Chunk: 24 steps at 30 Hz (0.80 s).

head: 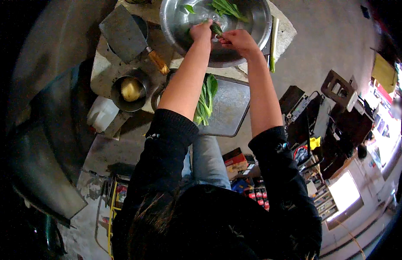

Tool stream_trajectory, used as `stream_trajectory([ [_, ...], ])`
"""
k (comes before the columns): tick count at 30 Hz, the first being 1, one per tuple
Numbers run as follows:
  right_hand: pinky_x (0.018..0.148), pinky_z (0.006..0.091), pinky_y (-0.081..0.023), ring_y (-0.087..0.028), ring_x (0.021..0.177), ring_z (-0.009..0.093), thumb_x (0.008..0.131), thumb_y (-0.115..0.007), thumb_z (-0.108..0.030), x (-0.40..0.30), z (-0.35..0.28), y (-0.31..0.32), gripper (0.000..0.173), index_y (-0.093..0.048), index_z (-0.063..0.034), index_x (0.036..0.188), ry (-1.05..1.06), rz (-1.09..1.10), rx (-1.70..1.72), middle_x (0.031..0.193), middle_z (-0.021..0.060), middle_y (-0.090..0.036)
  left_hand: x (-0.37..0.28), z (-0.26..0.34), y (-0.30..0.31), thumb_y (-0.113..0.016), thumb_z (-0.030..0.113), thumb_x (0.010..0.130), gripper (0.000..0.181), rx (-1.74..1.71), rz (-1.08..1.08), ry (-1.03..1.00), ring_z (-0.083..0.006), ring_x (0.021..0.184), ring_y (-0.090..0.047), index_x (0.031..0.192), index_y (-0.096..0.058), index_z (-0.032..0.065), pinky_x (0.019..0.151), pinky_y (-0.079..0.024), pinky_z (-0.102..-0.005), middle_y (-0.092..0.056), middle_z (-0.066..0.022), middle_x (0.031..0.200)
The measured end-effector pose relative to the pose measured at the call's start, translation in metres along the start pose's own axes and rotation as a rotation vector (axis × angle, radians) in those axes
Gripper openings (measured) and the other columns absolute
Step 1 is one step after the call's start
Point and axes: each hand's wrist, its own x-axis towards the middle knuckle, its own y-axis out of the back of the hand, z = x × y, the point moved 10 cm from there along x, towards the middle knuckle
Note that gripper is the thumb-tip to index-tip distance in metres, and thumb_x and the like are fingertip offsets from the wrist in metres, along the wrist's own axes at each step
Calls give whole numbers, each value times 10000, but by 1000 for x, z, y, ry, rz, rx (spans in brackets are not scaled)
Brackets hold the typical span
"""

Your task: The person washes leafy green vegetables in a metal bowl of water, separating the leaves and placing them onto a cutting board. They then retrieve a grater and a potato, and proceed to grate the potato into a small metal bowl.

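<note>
A large stainless steel basin (pixel 166 24) with shiny water in it stands before me. Over it, my left hand (pixel 201 31) and my right hand (pixel 239 40) hold a small dark green leafy vegetable (pixel 216 29) between them. The right fingers pinch its lower end; the left fingers close at its leafy side, partly hidden by the hand. Further back in the basin lies more leafy green (pixel 227 9), with one loose leaf (pixel 189 8) to its left. Below the basin, several green stalks with leaves (pixel 205 102) lie on a grey metal tray (pixel 231 105), partly behind my left forearm.
A cleaver (pixel 124 35) with a wooden handle rests across a dark round vessel at left. Nearer, a dark pot (pixel 118 94) holds a pale yellow lump (pixel 130 89), beside a white plastic container (pixel 102 113). A long pale green stalk (pixel 273 45) lies right of the basin on the slab (pixel 285 32).
</note>
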Motion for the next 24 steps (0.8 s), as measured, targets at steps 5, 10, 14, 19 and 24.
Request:
stream_trajectory([
  [5,643,255,-510,-634,748,152,805,-559,-56,26,15,44,153,-625,64,873,137,67,-695,760,102,-652,2,37,-50,-735,218,727,288,309,-129,-354,-191,687,-633,826,-618,-25,597,-511,-327,-641,-100,778],
  [10,652,307,-509,-646,721,178,770,-564,-174,63,21,-1,185,-654,-37,857,211,75,-1348,766,123,-662,24,44,-87,-811,378,594,539,715,-78,-344,-248,742,-639,844,-620,-59,649,-507,-359,-645,-143,775],
  [14,703,385,-507,-622,754,303,730,-584,-270,83,37,-4,239,-664,-63,820,276,96,-1320,804,146,-644,-10,42,-83,-634,298,810,483,566,-55,64,-285,882,-573,1173,-504,6,736,-490,-429,-580,-140,1053],
  [19,681,387,-506,-612,760,309,778,-547,-228,68,45,51,217,-632,-41,848,99,351,-650,824,160,-632,-52,81,-58,-618,149,842,542,325,28,1,-229,728,-592,1309,-379,12,629,-529,-388,-572,-174,1009],
  [24,591,336,-528,-606,707,236,864,-460,-61,29,14,31,163,-519,52,965,115,225,97,840,145,-596,-60,119,-26,-569,81,865,566,513,-19,-100,-226,652,-606,1354,-296,-1,574,-535,-345,-551,-185,1067],
])
